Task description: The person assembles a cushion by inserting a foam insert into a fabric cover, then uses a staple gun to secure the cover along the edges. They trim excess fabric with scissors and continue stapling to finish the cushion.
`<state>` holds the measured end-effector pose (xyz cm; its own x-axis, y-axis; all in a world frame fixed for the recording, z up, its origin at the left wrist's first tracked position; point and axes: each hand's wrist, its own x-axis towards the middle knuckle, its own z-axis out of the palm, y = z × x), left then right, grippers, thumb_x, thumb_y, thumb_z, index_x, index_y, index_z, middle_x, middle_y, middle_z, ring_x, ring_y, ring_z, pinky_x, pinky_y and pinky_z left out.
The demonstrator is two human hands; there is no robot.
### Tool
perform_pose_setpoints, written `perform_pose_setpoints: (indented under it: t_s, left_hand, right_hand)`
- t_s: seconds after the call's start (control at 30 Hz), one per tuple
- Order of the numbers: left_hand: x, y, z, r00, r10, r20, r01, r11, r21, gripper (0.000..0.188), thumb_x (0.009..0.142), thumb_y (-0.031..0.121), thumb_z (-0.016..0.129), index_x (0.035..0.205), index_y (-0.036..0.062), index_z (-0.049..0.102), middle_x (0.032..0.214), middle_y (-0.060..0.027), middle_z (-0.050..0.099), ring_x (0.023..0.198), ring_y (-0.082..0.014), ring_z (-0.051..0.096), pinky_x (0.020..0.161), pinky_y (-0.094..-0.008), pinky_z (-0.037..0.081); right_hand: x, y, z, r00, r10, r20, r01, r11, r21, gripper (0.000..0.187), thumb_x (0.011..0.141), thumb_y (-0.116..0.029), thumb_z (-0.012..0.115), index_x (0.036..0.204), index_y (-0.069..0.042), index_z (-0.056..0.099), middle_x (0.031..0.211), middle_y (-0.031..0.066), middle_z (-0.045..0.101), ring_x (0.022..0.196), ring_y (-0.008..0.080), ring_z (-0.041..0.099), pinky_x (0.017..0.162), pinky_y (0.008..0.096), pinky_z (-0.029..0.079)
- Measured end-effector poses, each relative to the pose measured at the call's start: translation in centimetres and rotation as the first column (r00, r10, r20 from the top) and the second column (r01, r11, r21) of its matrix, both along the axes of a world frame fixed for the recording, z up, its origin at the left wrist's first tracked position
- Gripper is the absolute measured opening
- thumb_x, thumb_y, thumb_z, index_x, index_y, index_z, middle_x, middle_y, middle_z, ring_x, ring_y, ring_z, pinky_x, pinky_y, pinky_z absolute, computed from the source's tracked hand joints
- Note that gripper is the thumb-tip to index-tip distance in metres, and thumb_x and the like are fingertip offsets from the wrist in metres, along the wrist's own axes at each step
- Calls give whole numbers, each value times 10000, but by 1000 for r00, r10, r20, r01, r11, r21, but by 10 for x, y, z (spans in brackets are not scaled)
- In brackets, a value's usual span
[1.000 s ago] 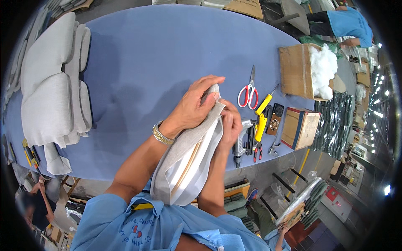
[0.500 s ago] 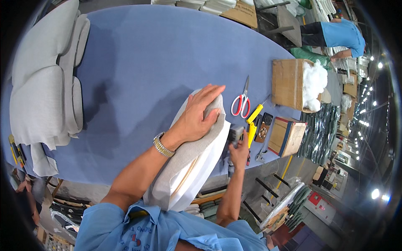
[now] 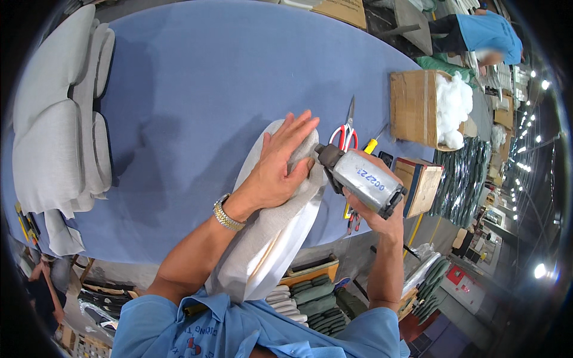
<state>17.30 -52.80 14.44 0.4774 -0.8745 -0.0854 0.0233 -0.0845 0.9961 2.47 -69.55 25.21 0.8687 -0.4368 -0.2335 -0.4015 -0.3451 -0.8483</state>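
Fabric point(image 3: 268, 221) of pale grey is seen in the head view over a long padded panel point(image 3: 295, 230), which is held at a slant, its lower end close to the wearer's shirt point(image 3: 221, 322) and its upper end over the blue table point(image 3: 209, 71). The upper part is steadied by the left hand point(image 3: 276, 170), laid flat with fingers stretched and thumb spread, nothing being enclosed by it. What looks like a silver and black staple gun point(image 3: 367, 179) is gripped by the right hand point(image 3: 382, 222), wrapped firmly round it; its nose is held at the panel's edge near the upper end, though whether contact is made cannot be told. For a neat fixing, the fabric is best kept smooth and taut by the left palm, and the thumb, which lies near the nose, is best drawn well aside. The nose should be seated squarely and firmly before any trigger is pressed, with no fold caught beneath. Scissors point(image 3: 350, 119) lying just beyond should be allowed for.
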Motion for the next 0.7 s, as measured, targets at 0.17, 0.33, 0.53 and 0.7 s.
perform_pose_setpoints:
  t_s: [0.17, 0.33, 0.53, 0.7]
  left_hand:
    - [-2, -1, -3, 1000, 2, 13, -2, 1000, -5, 729, 934, 69, 565, 1616, 199, 341, 1708, -107, 242, 1596, -372, 112, 1230, -655, 54]
    - [-2, -2, -3, 1000, -2, 18, 2, 1000, -4, 758, 909, 42, 557, 1618, 199, 338, 1708, -105, 242, 1597, -375, 110, 1232, -651, 53]
    - [0, -3, -2, 999, -22, 31, 22, 1000, 1, 786, 889, 32, 545, 1626, 191, 319, 1709, -112, 236, 1597, -380, 107, 1230, -652, 56]
    - [0, -3, -7, 998, -26, 65, 27, 1000, -13, 785, 896, 73, 539, 1635, 171, 291, 1711, -131, 220, 1597, -382, 102, 1228, -653, 50]
  right_hand:
    - [1, -6, -3, 997, 63, -41, -63, 998, -5, 653, 718, -66, 786, 1351, -4, 637, 1238, 135, 720, 1085, 218, 711, 971, 340, 530]
    - [4, -13, -2, 980, 192, -45, -196, 975, -108, 637, 751, -141, 799, 1350, 2, 636, 1208, 134, 724, 1071, 218, 707, 958, 333, 530]
    - [18, -14, 11, 962, 233, -142, -248, 964, -100, 632, 741, -163, 770, 1341, -10, 648, 1221, 150, 721, 1086, 263, 717, 965, 351, 529]
    - [28, -22, 9, 955, 264, -135, -269, 963, -23, 653, 730, -142, 764, 1356, -8, 631, 1220, 156, 715, 1085, 251, 712, 969, 344, 521]
